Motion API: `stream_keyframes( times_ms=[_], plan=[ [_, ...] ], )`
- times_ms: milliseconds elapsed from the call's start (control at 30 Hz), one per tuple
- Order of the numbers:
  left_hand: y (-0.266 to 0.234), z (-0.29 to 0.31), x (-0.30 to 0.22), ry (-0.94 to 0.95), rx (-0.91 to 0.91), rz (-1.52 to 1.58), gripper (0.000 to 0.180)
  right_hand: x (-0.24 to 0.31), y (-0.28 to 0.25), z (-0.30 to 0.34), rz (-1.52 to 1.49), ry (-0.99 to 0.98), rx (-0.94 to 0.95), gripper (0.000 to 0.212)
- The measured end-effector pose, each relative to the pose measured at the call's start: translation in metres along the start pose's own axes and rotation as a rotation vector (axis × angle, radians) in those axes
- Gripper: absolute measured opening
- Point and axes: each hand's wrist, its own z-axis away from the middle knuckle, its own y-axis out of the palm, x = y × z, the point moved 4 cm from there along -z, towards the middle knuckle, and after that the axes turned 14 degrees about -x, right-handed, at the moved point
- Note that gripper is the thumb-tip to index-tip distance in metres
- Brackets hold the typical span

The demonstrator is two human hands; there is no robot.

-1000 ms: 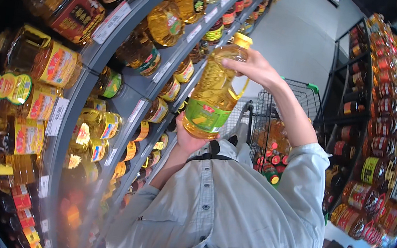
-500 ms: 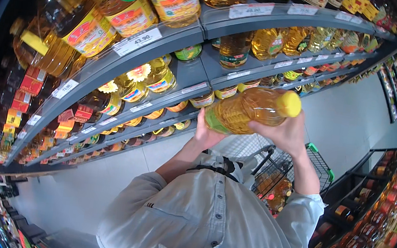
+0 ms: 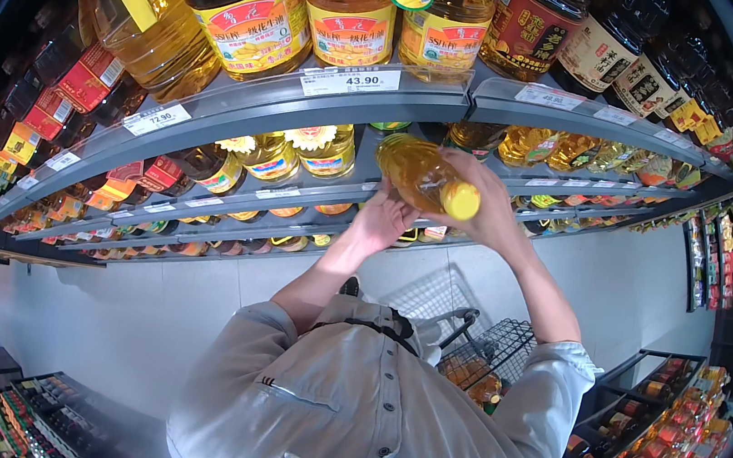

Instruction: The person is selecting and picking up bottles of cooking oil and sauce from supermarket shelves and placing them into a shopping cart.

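Note:
A clear bottle of golden cooking oil (image 3: 419, 173) with a yellow cap is tilted, its base at the gap in the second shelf and its cap towards me. My right hand (image 3: 484, 205) is closed around its upper part from the right, most fingers hidden behind it. Beneath the bottle's left side, my left hand (image 3: 378, 224) lies palm up with fingers apart, its fingertips at the bottle's side. Beside the gap stand other oil bottles (image 3: 325, 153) with flower-shaped tags.
Large oil bottles (image 3: 250, 18) line the top shelf (image 3: 260, 88) close above my hands. A shopping cart (image 3: 498, 346) holding bottles stands at my right. Further right is another rack (image 3: 606, 400) of bottles. Pale floor tiles (image 3: 212, 297) lie below.
The oil bottle has moved left and away from me, its base now at the second shelf. My left hand has gone from cupping its base to lying open under its side.

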Motion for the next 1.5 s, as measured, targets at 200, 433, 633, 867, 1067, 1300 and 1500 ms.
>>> stream_keyframes(
  times_ms=[200,433,633,867,1067,1300,1500],
  plan=[
    [-0.011,-0.042,-0.021,-0.056,-0.044,0.014,0.069,-0.052,0.037,-0.028,-0.096,0.223,0.064,0.071],
    [0.004,-0.052,-0.042,-0.144,-0.029,0.254,0.074,-0.103,0.071,-0.056,0.129,0.439,0.561,0.069],
    [0.003,-0.067,-0.056,-0.141,-0.106,0.257,0.076,-0.124,0.103,-0.064,-0.236,0.634,0.666,0.077],
    [0.003,-0.073,-0.055,-0.184,-0.025,0.277,0.071,-0.15,0.118,-0.064,-0.314,0.608,0.574,0.075],
    [-0.006,-0.066,-0.055,-0.185,-0.034,0.246,0.077,-0.102,0.092,-0.054,-0.3,0.68,0.477,0.07],
    [-0.047,-0.024,0.0,-0.342,-0.041,-0.461,0.049,-0.033,0.075,0.184,0.097,0.843,-0.515,0.039],
    [-0.134,-0.009,0.054,-0.644,-0.137,-0.893,0.043,0.156,0.046,0.435,0.763,1.565,-0.51,0.024]
  ],
)
